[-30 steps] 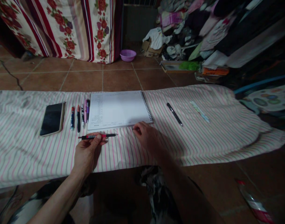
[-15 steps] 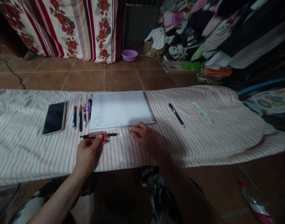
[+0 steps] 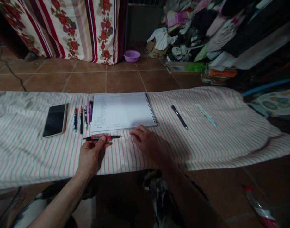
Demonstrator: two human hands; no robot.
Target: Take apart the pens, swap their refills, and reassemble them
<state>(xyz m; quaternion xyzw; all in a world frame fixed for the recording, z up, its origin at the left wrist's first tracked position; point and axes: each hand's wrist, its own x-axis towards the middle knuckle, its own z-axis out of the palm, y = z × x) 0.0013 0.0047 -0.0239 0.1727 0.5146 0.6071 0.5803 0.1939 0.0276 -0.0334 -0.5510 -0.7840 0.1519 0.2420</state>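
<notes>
Head view: left hand (image 3: pixel 91 153) clamped on 1 red-and-black pen (image 3: pixel 94 138), its ends projecting left and right of the grip. Right hand (image 3: pixel 145 139), fingers curled, right of it; hold cannot be determined.

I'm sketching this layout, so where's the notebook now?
In the head view, the notebook lies left of centre on the striped cloth, just beyond the right hand, between a row of pens and a black pen.

Your right hand (image 3: pixel 146 141) has shifted left along the near edge of the spiral-bound notebook (image 3: pixel 123 110), so that its fingertips now sit closer to the tip of the red-and-black pen (image 3: pixel 94 138) in your left hand (image 3: pixel 91 153).
</notes>
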